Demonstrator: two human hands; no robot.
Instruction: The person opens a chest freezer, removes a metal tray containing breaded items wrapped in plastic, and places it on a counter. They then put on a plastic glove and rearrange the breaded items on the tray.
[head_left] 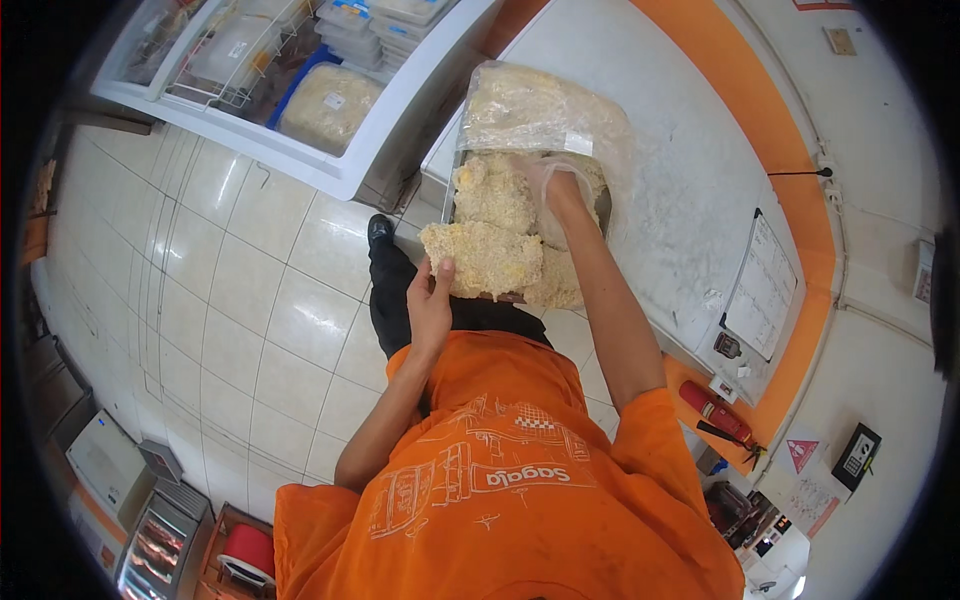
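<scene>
At the near end of the tray, my left hand point(433, 308) grips a large flat piece of crumb-coated food, a breaded cutlet point(482, 258), by its left edge with the thumb on top. My right hand point(562, 184) reaches in among more breaded cutlets point(493, 195) lying in a metal tray point(606, 207). Thin clear plastic surrounds that hand, and its fingers are hidden. A clear plastic bag point(540, 112) covers the tray's far part, with pale crumbed pieces inside. Another breaded cutlet point(556, 282) shows at the near right, below my right forearm.
The tray rests on a white chest-like surface point(665, 190) with a clipboard point(762, 285) to the right. An open display freezer point(340, 165) holding packed food stands at the far left. A fire extinguisher point(715, 412) sits low on the right, by the wall.
</scene>
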